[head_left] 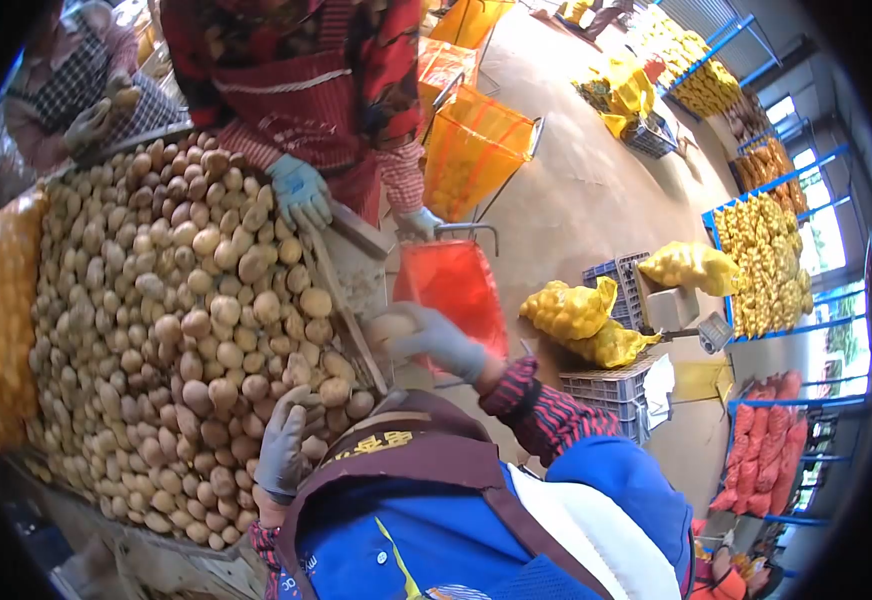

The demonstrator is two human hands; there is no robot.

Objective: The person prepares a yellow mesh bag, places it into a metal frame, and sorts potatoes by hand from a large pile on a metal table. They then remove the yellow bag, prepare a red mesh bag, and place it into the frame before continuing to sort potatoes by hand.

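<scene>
Reaching forward, right hand, gloved, fingers closed around one potato beside red bag; left hand, gloved, fingers loosely curled, resting atop potato heap.

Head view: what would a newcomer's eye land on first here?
First, the big heap of potatoes filling the sorting table on the left. Next, the person's gloved right hand holding a potato beside the red mesh bag at the table's end, while the left hand rests on the heap. Across the table, a co-worker's blue-gloved hand also touches the heap.
</scene>
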